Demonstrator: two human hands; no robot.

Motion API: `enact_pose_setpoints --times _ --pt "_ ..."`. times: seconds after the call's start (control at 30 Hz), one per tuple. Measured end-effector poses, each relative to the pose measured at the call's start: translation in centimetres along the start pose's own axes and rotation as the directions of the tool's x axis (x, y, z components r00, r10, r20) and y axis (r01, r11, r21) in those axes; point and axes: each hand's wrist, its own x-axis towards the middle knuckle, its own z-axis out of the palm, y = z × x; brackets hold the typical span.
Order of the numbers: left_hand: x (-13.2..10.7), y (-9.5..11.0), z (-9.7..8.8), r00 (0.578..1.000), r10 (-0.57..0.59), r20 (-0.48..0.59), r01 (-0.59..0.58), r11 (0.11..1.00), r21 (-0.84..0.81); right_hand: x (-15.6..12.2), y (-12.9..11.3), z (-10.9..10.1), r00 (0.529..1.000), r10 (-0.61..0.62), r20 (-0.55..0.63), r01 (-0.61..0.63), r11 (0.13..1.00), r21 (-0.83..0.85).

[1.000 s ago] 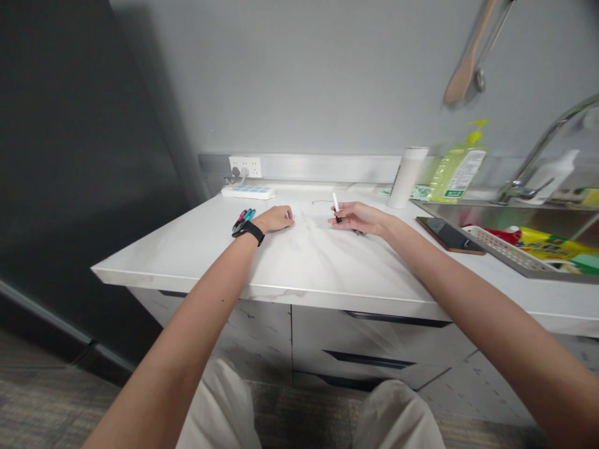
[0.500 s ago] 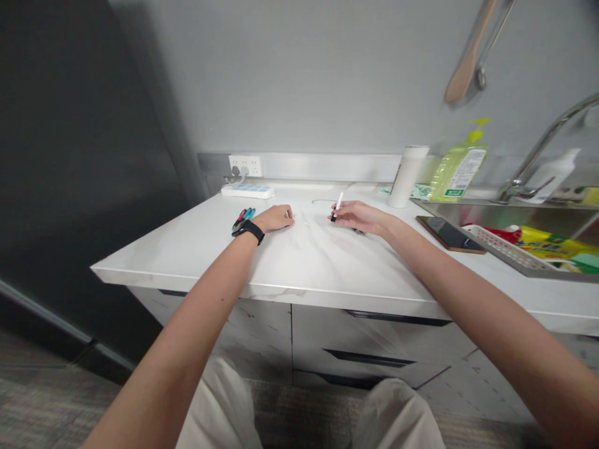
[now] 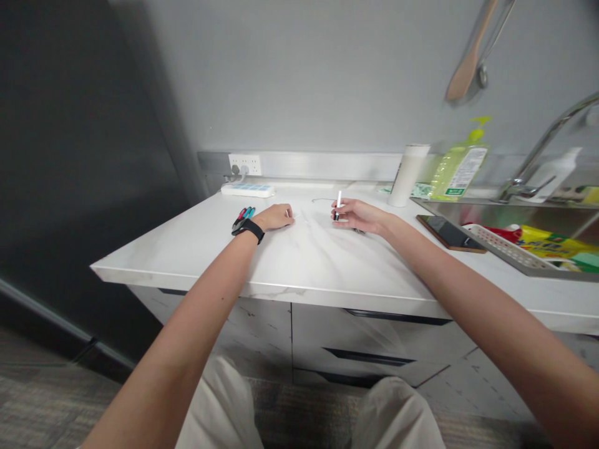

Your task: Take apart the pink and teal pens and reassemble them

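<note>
My right hand (image 3: 358, 216) holds a white marker (image 3: 339, 201) with a black lower end between thumb and fingers, nearly upright above the counter (image 3: 299, 268). Part of a small dark object (image 3: 359, 231) shows beneath that hand; its kind is hidden. To the left, my left hand (image 3: 276, 216) rests on the counter with its fingers curled in. A small white bit shows at its fingertips, too small to name. Beside the left wrist, which wears a black watch (image 3: 248, 230), lie several coloured pens (image 3: 246, 215). A thin dark curved line (image 3: 322, 200) runs on the counter behind the right hand.
A power strip (image 3: 248, 190) sits by the back wall. At right stand a white cylinder (image 3: 408, 176) and a yellow-green pump bottle (image 3: 461, 165). A phone (image 3: 450, 233) lies near the sink (image 3: 578, 218), which holds a white rack (image 3: 510, 246) and packets.
The marker has moved slightly right with my right hand and turned more upright. My left hand has stayed in place.
</note>
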Motion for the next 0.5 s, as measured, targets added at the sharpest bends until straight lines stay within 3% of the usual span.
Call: enact_pose_setpoints --times 0.5 --pt "0.0 0.08 -0.02 1.0 0.001 -0.006 -0.001 1.0 -0.007 -0.33 -0.07 0.47 1.0 0.011 0.019 -0.01 0.999 -0.046"
